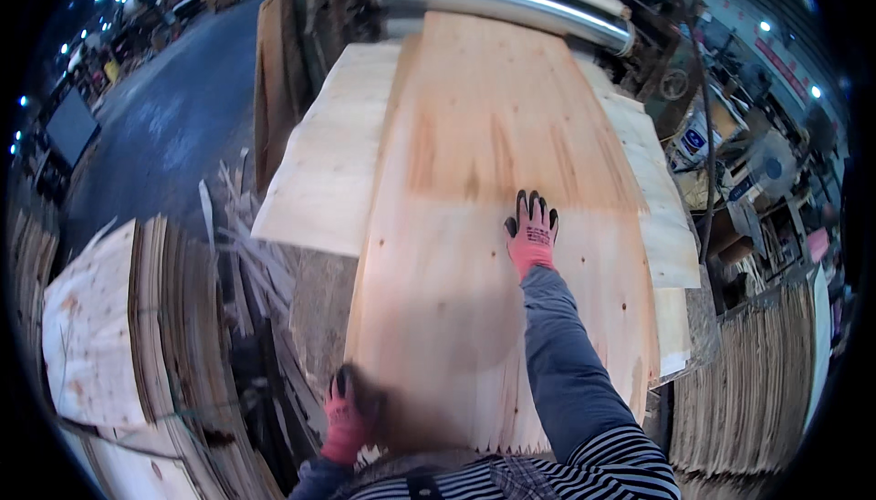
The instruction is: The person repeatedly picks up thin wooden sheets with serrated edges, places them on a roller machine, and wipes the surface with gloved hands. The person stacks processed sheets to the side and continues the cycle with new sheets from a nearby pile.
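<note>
A long pale wood veneer sheet [456, 317] with small knots lies lengthwise before me on a stack of sheets. Farther up, an orange-tinted veneer area [511, 108] with brown streaks meets the paler one along a crosswise line. My right hand [532, 235], in a pink glove with black fingertips, rests with fingers spread near that line. My left hand [345, 420], gloved the same way, is at the near left edge of the pale sheet. Its fingers are smeared by motion, so I cannot see whether they grip the edge.
A shiny metal roller [511, 3] spans the far end of the sheets. Whiter veneer pieces [333, 149] stick out at the left. Bundled veneer stacks [748, 390] stand at the right and more stacks [100, 327] at the left. Wood scraps [251, 263] lie beside the left stack.
</note>
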Demonstrator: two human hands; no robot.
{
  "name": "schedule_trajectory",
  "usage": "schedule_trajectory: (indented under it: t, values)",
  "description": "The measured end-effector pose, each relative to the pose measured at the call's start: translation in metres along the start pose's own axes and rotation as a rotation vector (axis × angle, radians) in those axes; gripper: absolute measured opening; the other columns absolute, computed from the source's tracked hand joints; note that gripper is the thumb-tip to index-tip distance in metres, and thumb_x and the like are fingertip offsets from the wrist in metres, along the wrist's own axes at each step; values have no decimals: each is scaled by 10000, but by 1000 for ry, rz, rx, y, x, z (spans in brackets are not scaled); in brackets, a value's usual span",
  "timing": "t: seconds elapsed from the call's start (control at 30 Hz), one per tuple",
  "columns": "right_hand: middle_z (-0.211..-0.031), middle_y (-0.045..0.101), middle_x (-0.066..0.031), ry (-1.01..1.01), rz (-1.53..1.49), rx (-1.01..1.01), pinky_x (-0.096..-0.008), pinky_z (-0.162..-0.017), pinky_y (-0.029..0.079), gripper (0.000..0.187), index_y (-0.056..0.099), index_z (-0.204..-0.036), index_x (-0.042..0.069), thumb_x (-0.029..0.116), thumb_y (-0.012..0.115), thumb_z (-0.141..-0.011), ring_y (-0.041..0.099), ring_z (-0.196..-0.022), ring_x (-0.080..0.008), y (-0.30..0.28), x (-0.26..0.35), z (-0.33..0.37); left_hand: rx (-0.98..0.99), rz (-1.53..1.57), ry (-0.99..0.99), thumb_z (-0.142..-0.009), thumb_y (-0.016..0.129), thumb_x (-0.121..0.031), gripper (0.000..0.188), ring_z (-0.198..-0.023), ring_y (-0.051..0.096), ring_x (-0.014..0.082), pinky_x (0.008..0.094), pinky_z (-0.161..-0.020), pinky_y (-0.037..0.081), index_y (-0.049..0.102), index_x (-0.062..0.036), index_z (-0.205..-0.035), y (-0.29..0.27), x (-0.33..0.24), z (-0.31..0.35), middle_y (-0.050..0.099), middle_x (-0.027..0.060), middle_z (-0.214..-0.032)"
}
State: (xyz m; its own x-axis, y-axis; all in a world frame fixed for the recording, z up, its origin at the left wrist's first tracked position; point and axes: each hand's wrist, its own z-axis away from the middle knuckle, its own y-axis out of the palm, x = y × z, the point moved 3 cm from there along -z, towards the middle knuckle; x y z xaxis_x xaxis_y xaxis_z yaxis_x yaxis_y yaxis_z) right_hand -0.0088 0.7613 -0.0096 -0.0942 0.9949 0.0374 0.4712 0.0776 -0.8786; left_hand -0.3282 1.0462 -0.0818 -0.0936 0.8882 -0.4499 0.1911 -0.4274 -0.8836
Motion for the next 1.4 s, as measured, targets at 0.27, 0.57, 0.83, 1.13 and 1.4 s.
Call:
schedule_trajectory:
  t: [0.27,0.57,0.83,1.13,1.4]
  values:
    - [-1292,323,-198,-147,-242,338,-442,-1014,188,678,348,-1256,38,322,626,-706,282,-1200,-364,-60,-3,202,5,350,43,-627,695,-263,557,-1050,414,332,397,-901,339,495,-86,-1116,-3,26,-21,434,152,-1153]
    - [-1335,263,-166,63,-107,672,-489,-1019,123,778,302,-1294,69,416,621,-674,218,-1234,-361,-118,-7,358,46,500,-263,-681,682,-342,655,-973,516,276,351,-826,405,413,-61,-1208,-9,14,-25,542,168,-1022]
    - [-1259,346,-226,-79,-241,356,-518,-991,189,696,360,-1239,16,331,623,-677,292,-1177,-420,-157,25,384,205,1428,-90,-762,609,-104,468,-905,500,102,232,-800,401,432,19,-1177,-115,-103,-31,553,41,-1002]
    - [-1107,513,-168,-32,-279,39,-480,-890,349,404,541,-1050,49,219,608,-689,462,-1045,-362,-194,-14,319,25,687,232,-783,568,-263,590,-1097,417,281,354,-917,337,334,19,-1245,-48,1,-20,431,170,-1201]
    - [-1159,491,-93,-160,-121,158,-426,-919,334,475,518,-1125,159,251,606,-668,452,-1064,-288,-64,-18,140,143,370,-247,-672,641,-239,735,-1124,378,339,390,-946,297,287,-6,-1274,-18,2,-12,398,196,-1229]
